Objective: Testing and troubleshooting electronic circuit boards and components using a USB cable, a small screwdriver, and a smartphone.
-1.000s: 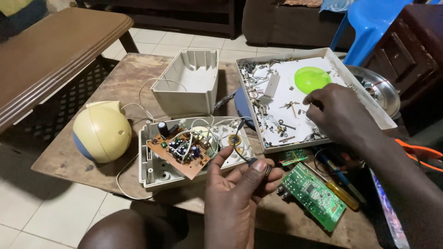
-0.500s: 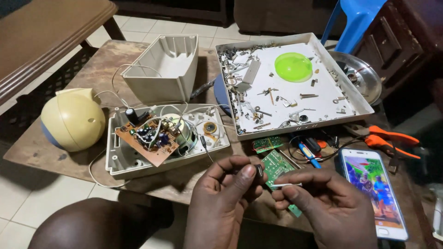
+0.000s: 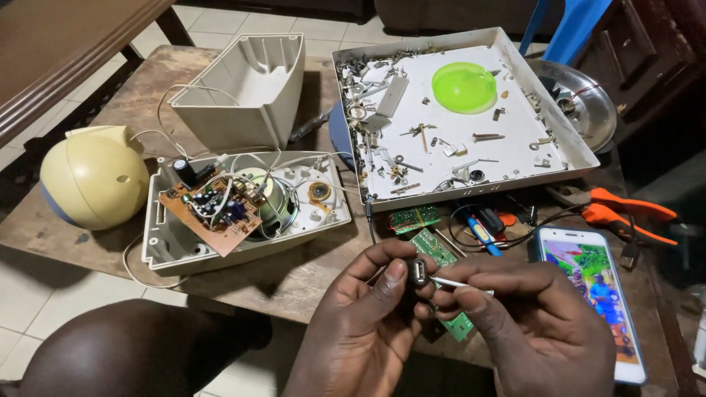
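While the left hand (image 3: 368, 323) is pinching a small metal connector (image 3: 418, 272) between thumb and forefinger, the right hand (image 3: 537, 323) is closing its fingers (image 3: 478, 301) narrowly around a thin metal pin (image 3: 460, 284) touching it, just below the white parts tray (image 3: 515, 140) and beside the phone (image 3: 594, 294)

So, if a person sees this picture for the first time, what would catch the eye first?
Probably the bright green translucent disc in the white tray of screws at the back right. Next, the opened white casing at the left, with its brown circuit board. At the near edge, the left hand and right hand pinch a small metal connector.
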